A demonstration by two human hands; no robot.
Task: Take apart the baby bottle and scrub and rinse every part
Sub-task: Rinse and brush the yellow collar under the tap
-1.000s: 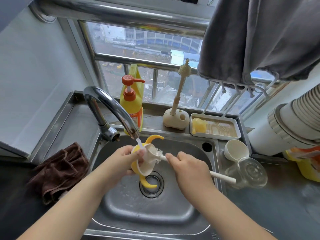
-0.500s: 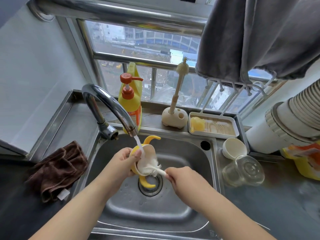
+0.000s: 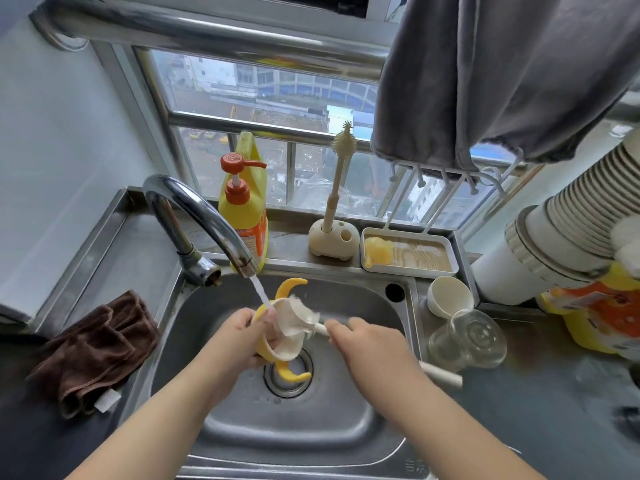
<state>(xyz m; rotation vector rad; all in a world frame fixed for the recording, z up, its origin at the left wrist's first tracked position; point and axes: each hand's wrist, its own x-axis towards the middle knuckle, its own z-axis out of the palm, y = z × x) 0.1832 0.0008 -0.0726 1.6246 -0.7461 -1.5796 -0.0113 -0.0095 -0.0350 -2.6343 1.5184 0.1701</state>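
While water runs, steel sink (image 3: 221, 420) sits below barred window (image 3: 263, 95).

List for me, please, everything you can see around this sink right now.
faucet: one, chrome, running over sink
handled bottle collar: one, yellow, under the stream
bottle brush: one, white, scrubbing the collar
dish soap: one, yellow, ledge
silicone brush in stand: one, cream, ledge
tray: one, white, ledge
cap: one, white, right counter
clear bottle: one, lying beside cap
cloth: one, brown, left counter
towel: one, grey, hanging
left hand: holds collar
right hand: grips brush
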